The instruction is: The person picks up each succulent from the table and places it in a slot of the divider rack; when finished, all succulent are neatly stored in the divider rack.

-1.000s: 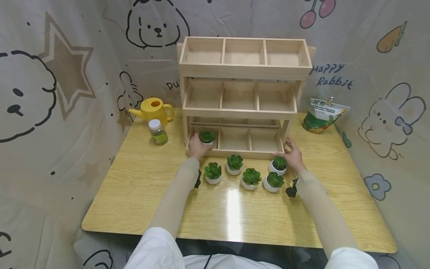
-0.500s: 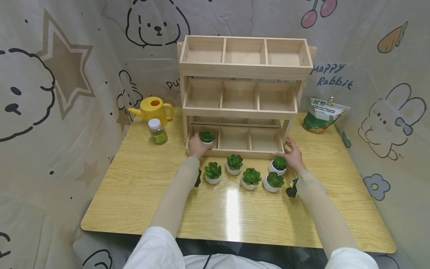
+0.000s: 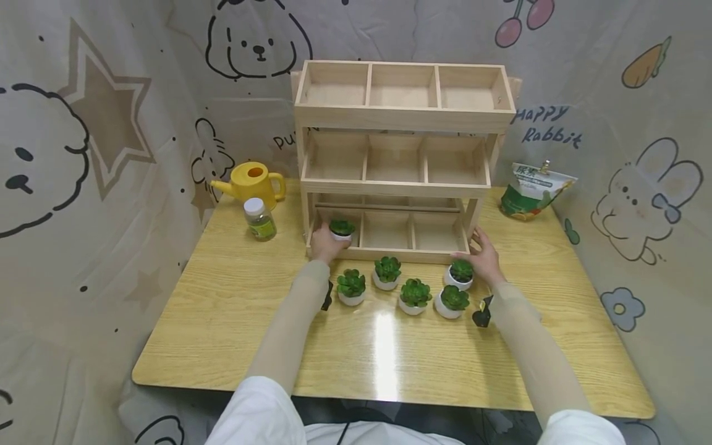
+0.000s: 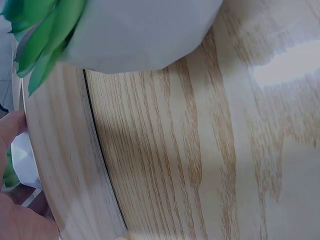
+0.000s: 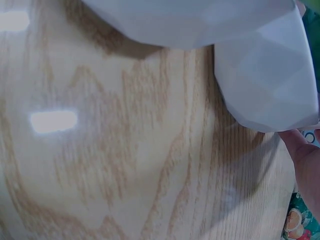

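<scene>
A three-tier wooden shelf [image 3: 406, 118] stands at the back of the table, each tier split into three compartments. My left hand [image 3: 327, 243] holds a small potted succulent [image 3: 342, 228] in the bottom tier's left compartment. In the left wrist view, its thumb and fingers lie around the white pot [image 4: 26, 162], beyond the wooden front board [image 4: 67, 145]. At the shelf's lower right corner, my right hand [image 3: 486, 258] grips the frame, thumb at the front board and fingers along the side. A potted succulent [image 3: 460, 272] stands close by that thumb.
Several potted succulents, among them one at the left [image 3: 351, 285] and one in the middle [image 3: 415, 295], stand before the shelf. A yellow watering can [image 3: 254, 182] and white-capped jar [image 3: 259, 219] are at left. A green-and-white pouch [image 3: 533, 191] stands at right.
Both hands stay where they were, the left on the potted succulent and the right at the shelf corner. Only the head view shifts very slightly.
</scene>
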Action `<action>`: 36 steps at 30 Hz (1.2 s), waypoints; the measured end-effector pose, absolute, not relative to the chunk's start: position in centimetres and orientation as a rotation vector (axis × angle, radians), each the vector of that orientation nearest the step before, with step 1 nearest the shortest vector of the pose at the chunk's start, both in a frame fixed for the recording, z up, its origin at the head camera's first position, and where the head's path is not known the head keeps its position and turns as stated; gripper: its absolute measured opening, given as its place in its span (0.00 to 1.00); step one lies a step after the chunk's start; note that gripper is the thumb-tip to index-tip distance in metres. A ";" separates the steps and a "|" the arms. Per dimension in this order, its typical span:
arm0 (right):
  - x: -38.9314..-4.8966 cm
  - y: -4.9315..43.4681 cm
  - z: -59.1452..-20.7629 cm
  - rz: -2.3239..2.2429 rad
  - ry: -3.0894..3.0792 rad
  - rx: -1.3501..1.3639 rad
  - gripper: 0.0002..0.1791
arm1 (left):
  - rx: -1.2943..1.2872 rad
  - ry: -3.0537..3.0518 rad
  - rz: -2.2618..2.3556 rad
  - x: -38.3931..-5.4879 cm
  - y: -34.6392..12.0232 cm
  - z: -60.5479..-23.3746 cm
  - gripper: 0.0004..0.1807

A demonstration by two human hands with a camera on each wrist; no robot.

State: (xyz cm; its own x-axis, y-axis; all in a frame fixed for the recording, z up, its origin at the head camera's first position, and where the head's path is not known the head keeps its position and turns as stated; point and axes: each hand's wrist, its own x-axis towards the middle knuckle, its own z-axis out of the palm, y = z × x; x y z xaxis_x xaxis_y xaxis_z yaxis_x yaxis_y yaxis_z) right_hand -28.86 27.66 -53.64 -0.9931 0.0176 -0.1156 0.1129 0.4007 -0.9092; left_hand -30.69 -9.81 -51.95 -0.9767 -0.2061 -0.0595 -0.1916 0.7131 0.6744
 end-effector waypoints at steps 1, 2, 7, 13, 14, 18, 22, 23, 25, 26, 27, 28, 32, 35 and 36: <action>-28.8 27.6 -53.6 -1.667 2.555 0.120 0.56 | 0.341 -2.891 -1.142 -30.7 -9.8 -52.0 0.40; -28.8 27.6 -53.6 -1.668 2.554 0.121 0.56 | 0.343 -2.891 -1.148 -30.7 -9.9 -52.0 0.39; -28.9 27.7 -53.7 -1.670 2.554 0.119 0.56 | 0.331 -2.871 -1.168 -30.8 -9.9 -52.3 0.39; -28.8 27.7 -53.7 -1.660 2.558 0.114 0.55 | 0.333 -2.849 -1.160 -30.9 -9.9 -52.6 0.39; -28.8 27.7 -53.7 -1.659 2.559 0.116 0.55 | 0.336 -2.846 -1.163 -30.9 -9.9 -52.6 0.40; -28.9 27.8 -53.8 -1.670 2.557 0.115 0.55 | 0.348 -2.846 -1.184 -30.8 -9.9 -52.5 0.41; -28.9 27.8 -53.8 -1.669 2.555 0.122 0.55 | 0.376 -2.872 -1.191 -30.8 -9.8 -52.5 0.41; -28.9 27.8 -53.8 -1.666 2.555 0.123 0.55 | 0.383 -2.879 -1.190 -30.8 -9.8 -52.5 0.42; -28.8 27.8 -53.7 -1.660 2.556 0.127 0.55 | 0.400 -2.893 -1.190 -30.8 -9.8 -52.5 0.44; -28.8 27.8 -53.7 -1.657 2.556 0.127 0.55 | 0.407 -2.900 -1.190 -30.8 -9.7 -52.5 0.44; -28.8 27.8 -53.7 -1.655 2.556 0.127 0.56 | 0.414 -2.909 -1.184 -30.8 -9.7 -52.5 0.45; -28.8 27.8 -53.7 -1.653 2.556 0.126 0.56 | 0.419 -2.915 -1.180 -30.9 -9.7 -52.5 0.45; -28.8 27.9 -53.7 -1.650 2.554 0.124 0.56 | 0.440 -2.942 -1.181 -30.9 -9.6 -52.3 0.47; -28.7 27.8 -53.6 -1.647 2.552 0.128 0.56 | 0.443 -2.962 -1.184 -30.9 -9.6 -51.9 0.47; -28.7 27.8 -53.6 -1.646 2.552 0.130 0.56 | 0.445 -2.965 -1.187 -30.8 -9.6 -51.8 0.47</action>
State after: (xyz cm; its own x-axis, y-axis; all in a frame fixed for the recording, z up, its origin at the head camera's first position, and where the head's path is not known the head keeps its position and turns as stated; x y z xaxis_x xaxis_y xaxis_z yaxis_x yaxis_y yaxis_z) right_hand -28.73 27.81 -53.61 -0.9911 0.0164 -0.1320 0.1270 0.4114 -0.9026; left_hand -30.81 -9.61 -51.76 -0.9585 -0.2229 -0.1779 -0.2841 0.6917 0.6640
